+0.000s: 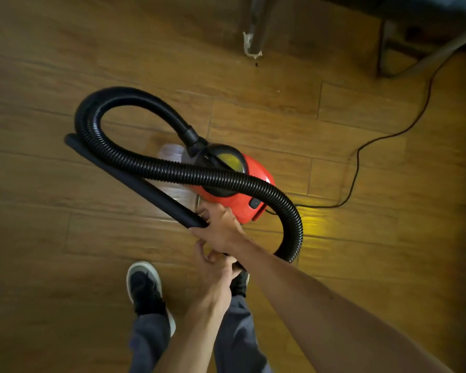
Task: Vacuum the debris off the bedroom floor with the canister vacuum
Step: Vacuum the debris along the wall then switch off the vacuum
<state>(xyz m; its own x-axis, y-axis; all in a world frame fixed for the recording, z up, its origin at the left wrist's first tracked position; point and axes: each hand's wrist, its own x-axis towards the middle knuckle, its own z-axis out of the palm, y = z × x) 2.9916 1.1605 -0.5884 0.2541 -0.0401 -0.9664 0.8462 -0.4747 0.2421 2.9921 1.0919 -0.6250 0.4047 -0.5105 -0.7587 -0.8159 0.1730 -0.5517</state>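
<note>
A red canister vacuum [242, 184] stands on the wooden floor [65, 76] in the middle of the view. Its black ribbed hose [135, 162] loops out to the left and back across the canister. A black wand tube [135, 181] runs from the left down to my hands. My right hand [221, 227] grips the near end of the wand. Just below it, my left hand [215, 273] holds the hose end where it meets the wand. A white scrap of debris [249, 45] lies beside a furniture leg at the top.
A black power cord [358, 162] trails from the vacuum to the upper right. A dark furniture leg [261, 22] and a metal frame [388, 49] stand at the top. My shoes [144, 286] are on the floor below my hands. A pale patch [172, 154] shows beside the canister.
</note>
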